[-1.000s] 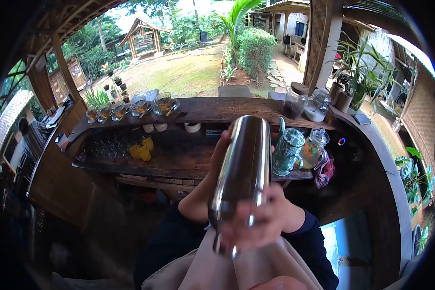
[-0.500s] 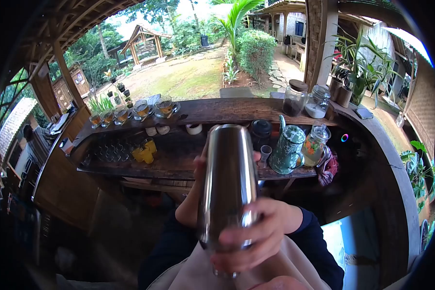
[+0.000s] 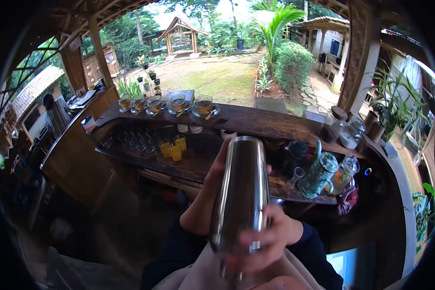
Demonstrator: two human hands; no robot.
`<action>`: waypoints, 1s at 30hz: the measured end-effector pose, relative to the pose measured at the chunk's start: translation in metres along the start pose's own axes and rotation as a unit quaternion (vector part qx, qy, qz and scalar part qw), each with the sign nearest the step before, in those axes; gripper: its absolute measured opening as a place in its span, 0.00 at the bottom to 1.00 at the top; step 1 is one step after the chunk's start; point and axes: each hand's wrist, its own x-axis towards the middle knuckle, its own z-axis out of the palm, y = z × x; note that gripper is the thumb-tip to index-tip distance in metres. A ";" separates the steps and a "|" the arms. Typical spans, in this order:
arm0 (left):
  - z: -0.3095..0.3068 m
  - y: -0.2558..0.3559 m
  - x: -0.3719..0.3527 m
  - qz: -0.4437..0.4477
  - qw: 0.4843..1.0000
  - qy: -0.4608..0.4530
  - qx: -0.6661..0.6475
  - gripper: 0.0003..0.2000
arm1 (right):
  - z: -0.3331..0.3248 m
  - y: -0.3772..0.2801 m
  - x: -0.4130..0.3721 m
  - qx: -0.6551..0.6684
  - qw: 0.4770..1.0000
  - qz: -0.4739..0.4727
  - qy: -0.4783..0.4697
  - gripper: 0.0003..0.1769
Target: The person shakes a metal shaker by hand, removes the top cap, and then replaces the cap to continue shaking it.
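A tall, shiny metal shaker (image 3: 242,188) is held upright, slightly tilted, close in front of my body. My left hand (image 3: 217,176) is wrapped round its upper left side, with most of its fingers hidden behind the metal. Lower down, my right hand (image 3: 266,239) grips the shaker's right side and base, its fingers blurred. Beyond the shaker, yellow drinks (image 3: 175,149) stand in small glasses on the lower shelf. To the right are a green speckled enamel pitcher (image 3: 319,175) and a small clear glass (image 3: 297,175).
Several glass cups on saucers (image 3: 177,104) line the wooden counter (image 3: 270,118). Lidded jars (image 3: 352,133) stand at its right end. A glass jug (image 3: 344,175) and a red cloth (image 3: 348,200) are beside the pitcher. A person (image 3: 55,116) is at the far left.
The view has swung left and tilted, so the counter and its items appear further right. The shaker, still in both hands, appears slightly lower and more to the right.
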 end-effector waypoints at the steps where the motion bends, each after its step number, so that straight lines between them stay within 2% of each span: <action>1: -0.007 0.008 -0.003 0.007 1.000 0.002 0.002 0.27 | 0.009 0.002 0.001 0.026 0.998 -0.050 0.021 0.17; 3: -0.018 0.024 -0.011 0.109 0.993 -0.014 0.042 0.29 | 0.030 0.005 0.003 0.075 0.985 -0.143 0.068 0.16; 4: -0.051 0.042 -0.017 0.002 0.999 0.050 -0.014 0.23 | 0.042 0.019 0.001 0.098 0.994 -0.015 0.046 0.16; 5: -0.085 0.055 -0.015 0.015 0.993 0.100 -0.061 0.19 | 0.062 0.044 -0.010 0.036 0.998 0.047 0.028 0.18; 6: -0.110 0.064 -0.011 0.029 0.982 0.149 -0.110 0.18 | 0.088 0.071 -0.008 0.041 0.985 0.154 0.072 0.22; 7: -0.119 0.073 -0.010 0.024 0.948 0.300 -0.107 0.19 | 0.109 0.084 -0.007 0.070 0.936 0.337 0.074 0.26; 8: -0.127 0.081 -0.015 0.019 0.889 0.446 -0.105 0.21 | 0.124 0.084 -0.006 0.074 0.935 0.340 0.071 0.26; 9: -0.115 0.092 -0.018 0.050 0.909 0.402 -0.094 0.22 | 0.139 0.084 0.000 0.053 0.943 0.321 0.067 0.27; 10: -0.106 0.110 -0.027 0.074 0.954 0.283 -0.072 0.23 | 0.152 0.085 0.015 0.031 0.953 0.295 0.063 0.28; 11: -0.101 0.138 -0.030 0.000 0.976 0.163 -0.147 0.24 | 0.159 0.073 0.030 0.035 0.980 0.194 0.014 0.25; 12: -0.094 0.163 -0.040 -0.077 0.972 0.045 -0.219 0.25 | 0.164 0.057 0.043 0.014 0.994 0.100 -0.029 0.19; 13: -0.058 0.183 -0.047 -0.047 0.985 0.049 -0.159 0.26 | 0.174 0.042 0.057 -0.008 1.000 -0.004 -0.030 0.15; 14: -0.029 0.196 -0.053 -0.018 0.993 0.052 -0.100 0.28 | 0.195 0.037 0.054 0.021 0.995 -0.097 0.022 0.14; 15: -0.042 0.200 -0.061 0.069 0.993 -0.020 -0.096 0.36 | 0.220 0.039 0.058 0.031 0.970 -0.220 0.095 0.15; 16: -0.058 0.207 -0.053 0.249 0.955 -0.149 0.064 0.39 | 0.233 0.044 0.059 0.029 0.970 -0.223 0.093 0.15; 18: -0.079 0.237 -0.078 0.136 0.986 -0.074 0.066 0.31 | 0.256 0.049 0.056 0.022 0.976 -0.203 0.079 0.16; 19: -0.088 0.253 -0.091 -0.004 0.996 0.023 -0.092 0.29 | 0.273 0.064 0.049 0.027 0.991 -0.123 0.052 0.17; 20: -0.105 0.266 -0.092 -0.032 0.985 0.137 -0.103 0.27 | 0.295 0.084 0.042 0.034 0.998 -0.035 0.029 0.17; 21: -0.138 0.269 -0.107 0.029 0.972 0.183 -0.144 0.27 | 0.315 0.096 0.042 0.045 0.992 0.117 0.010 0.19; 22: -0.162 0.272 -0.117 0.086 0.953 0.225 -0.182 0.27 | 0.338 0.103 0.042 0.108 0.955 0.270 0.054 0.22; 23: -0.158 0.282 -0.112 0.081 0.939 0.322 -0.094 0.26 | 0.347 0.102 0.046 0.127 0.935 0.319 0.085 0.22; 24: -0.150 0.292 -0.109 0.071 0.943 0.313 -0.092 0.26 | 0.352 0.104 0.052 0.142 0.914 0.361 0.118 0.21; 25: -0.137 0.307 -0.109 0.033 0.948 0.304 -0.089 0.26 | 0.352 0.103 0.063 0.130 0.918 0.353 0.129 0.21; 26: -0.120 0.318 -0.112 -0.005 0.949 0.301 -0.090 0.27 | 0.347 0.091 0.075 0.115 0.964 0.222 0.092 0.21; 27: -0.098 0.329 -0.114 -0.066 0.969 0.209 -0.110 0.28 | 0.343 0.075 0.084 0.099 0.990 0.094 0.045 0.20; 28: -0.071 0.335 -0.112 -0.054 0.986 0.106 -0.114 0.31 | 0.343 0.060 0.091 0.042 0.999 -0.014 0.023 0.19; 29: -0.076 0.334 -0.123 -0.049 0.991 0.041 -0.120 0.32 | 0.344 0.043 0.099 0.029 0.994 -0.095 0.053 0.19; 30: -0.074 0.332 -0.130 -0.042 0.991 -0.024 -0.124 0.34 | 0.371 0.047 0.082 0.028 0.994 -0.092 0.046 0.19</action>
